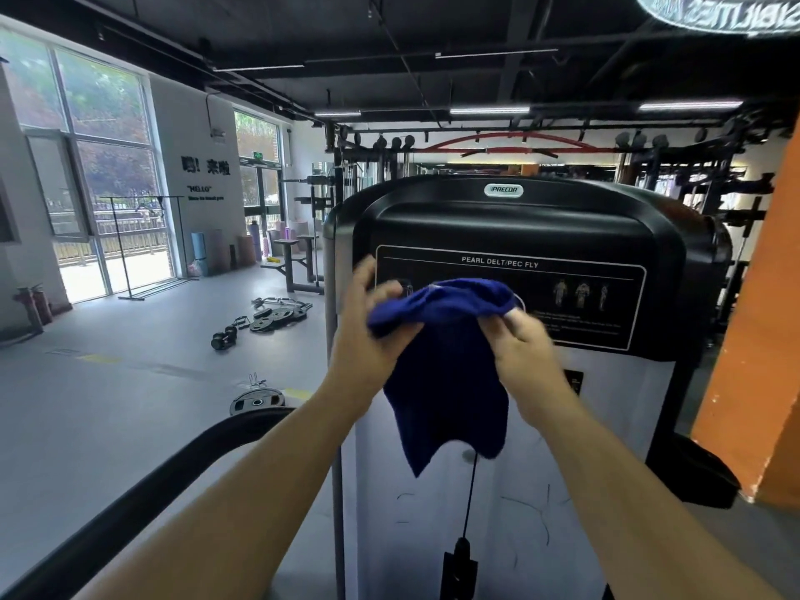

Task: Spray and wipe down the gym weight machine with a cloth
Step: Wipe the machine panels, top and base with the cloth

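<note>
A blue cloth [450, 383] hangs in front of the weight machine [519, 227], a black-topped unit with a white lower shroud and an instruction panel reading "PEARL DELT/PEC FLY". My left hand [368, 335] grips the cloth's upper left edge. My right hand [524, 344] pinches its upper right edge. The cloth stretches between both hands and droops down over the white shroud. It covers part of the instruction panel. No spray bottle is in view.
A curved black padded arm [182, 469] of the machine crosses the lower left. Weight plates and dumbbells [268, 318] lie on the grey floor to the left. An orange pillar [753, 339] stands close on the right. Racks and benches fill the background.
</note>
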### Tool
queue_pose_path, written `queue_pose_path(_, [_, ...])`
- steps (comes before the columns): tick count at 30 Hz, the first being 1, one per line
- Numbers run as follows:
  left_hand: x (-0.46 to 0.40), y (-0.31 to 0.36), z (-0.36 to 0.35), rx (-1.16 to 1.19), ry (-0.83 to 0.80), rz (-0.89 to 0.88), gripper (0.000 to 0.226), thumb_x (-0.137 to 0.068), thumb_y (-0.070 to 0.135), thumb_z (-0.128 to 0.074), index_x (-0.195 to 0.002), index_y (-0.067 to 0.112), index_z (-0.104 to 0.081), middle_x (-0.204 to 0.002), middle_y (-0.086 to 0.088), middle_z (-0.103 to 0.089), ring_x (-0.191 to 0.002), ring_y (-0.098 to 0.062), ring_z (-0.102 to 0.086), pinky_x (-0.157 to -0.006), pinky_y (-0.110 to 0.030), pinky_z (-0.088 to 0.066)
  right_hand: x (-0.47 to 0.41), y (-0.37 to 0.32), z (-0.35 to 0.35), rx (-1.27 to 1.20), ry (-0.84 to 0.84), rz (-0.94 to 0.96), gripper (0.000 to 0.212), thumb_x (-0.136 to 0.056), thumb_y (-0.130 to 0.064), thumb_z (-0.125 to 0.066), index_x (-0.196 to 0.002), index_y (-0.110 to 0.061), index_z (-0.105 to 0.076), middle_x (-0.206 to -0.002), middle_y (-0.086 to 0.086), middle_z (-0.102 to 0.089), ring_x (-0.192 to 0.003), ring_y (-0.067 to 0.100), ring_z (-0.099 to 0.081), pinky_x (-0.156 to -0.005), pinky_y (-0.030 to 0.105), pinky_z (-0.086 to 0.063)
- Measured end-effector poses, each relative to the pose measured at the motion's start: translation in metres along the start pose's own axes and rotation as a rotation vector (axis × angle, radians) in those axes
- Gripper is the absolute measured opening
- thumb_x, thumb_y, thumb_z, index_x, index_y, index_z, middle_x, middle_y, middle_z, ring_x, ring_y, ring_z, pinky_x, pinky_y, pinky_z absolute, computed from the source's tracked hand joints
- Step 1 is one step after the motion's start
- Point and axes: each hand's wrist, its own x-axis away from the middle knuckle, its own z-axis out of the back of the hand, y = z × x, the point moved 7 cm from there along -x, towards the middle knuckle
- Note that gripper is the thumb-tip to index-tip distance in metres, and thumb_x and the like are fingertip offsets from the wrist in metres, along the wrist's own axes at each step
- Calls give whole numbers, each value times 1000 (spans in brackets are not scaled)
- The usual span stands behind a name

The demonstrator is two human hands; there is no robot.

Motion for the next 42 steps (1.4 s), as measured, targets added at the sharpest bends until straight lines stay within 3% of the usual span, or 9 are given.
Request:
queue_pose_path(2, [7, -33, -11, -77, -74, 382, 11, -100, 8, -62, -110, 10, -65, -94, -12, -67, -72, -14, -67, -60, -17, -54, 6, 26, -7, 29, -5, -255, 29, -107, -33, -50, -95, -16, -71, -96, 10, -75, -96, 31, -69, -79, 45, -55])
queue_pose_path(4, [19, -58, -9, -151, -46, 572, 22, -101, 6, -57, -81, 10, -64, -72, -11, -59, -61, -20, -54, -50, -24, -48, 11, 37, -8, 68, 20, -327, 31, -109, -24, -39, -96, -19, -67, -97, 9, -72, -91, 26, -65, -76, 39, -50])
queue_pose_path(7, [33, -66, -13, 22, -48, 699, 18, -99, 11, -61, -83, 8, -67, -70, -12, -59, -64, -24, -52, -64, -32, -47, 13, 51, -12, 74, -96, -412, 27, -108, -23, -37, -102, -24, -63, -99, 7, -68, -90, 24, -61, -82, 37, -49])
queue_pose_path(10, [21, -52, -13, -35, -187, 583, 5, -100, 9, -60, -98, 8, -64, -88, -12, -65, -82, -29, -59, -77, -40, -51, 8, 53, -14, 55, -265, -362, 23, -99, -16, -59, -119, -27, -60, -113, 6, -70, -107, 26, -65, -102, 48, -52])
queue_pose_path(16, [-3, 14, 5, -137, -212, -45, 45, -92, -17, -56, -114, 22, -66, -106, 0, -70, -96, -17, -68, -82, -27, -58, -4, -6, 21, 3, -89, 197, 48, -80, 28, -60, -92, -18, -64, -91, 3, -70, -83, 19, -67, -70, 32, -56])
queue_pose_path(19, [-12, 17, 6, 50, -106, 87, 32, -101, -1, -47, -108, 17, -72, -92, 4, -74, -88, -13, -68, -77, -22, -55, -11, -21, 29, -20, -6, 219, 44, -83, 24, -61, -95, -18, -65, -89, 0, -71, -84, 17, -67, -72, 28, -58])
queue_pose_path(24, [-10, 17, 2, -205, -251, 68, 26, -97, -10, -50, -98, 6, -70, -92, -2, -70, -83, -10, -67, -69, -13, -54, -16, -22, 34, 134, -44, 177, 40, -86, 19, -60, -92, -19, -69, -86, -4, -74, -79, 15, -70, -65, 26, -58])
queue_pose_path(32, [-13, 17, 8, -88, -476, 72, 45, -89, -22, -58, -117, 12, -69, -111, -6, -75, -106, -23, -71, -88, -30, -58, -16, -22, 35, -136, -129, 27, 40, -91, 20, -51, -103, -15, -67, -86, 0, -72, -69, 12, -64, -56, 23, -52])
queue_pose_path(42, [-19, -19, 19, -126, -231, 269, 30, -102, -3, -46, -116, 8, -69, -103, -16, -75, -97, -33, -72, -76, -35, -62, -18, -21, 38, -206, -159, -60, 40, -93, 15, -57, -119, -14, -63, -91, 1, -76, -80, 13, -72, -65, 21, -57])
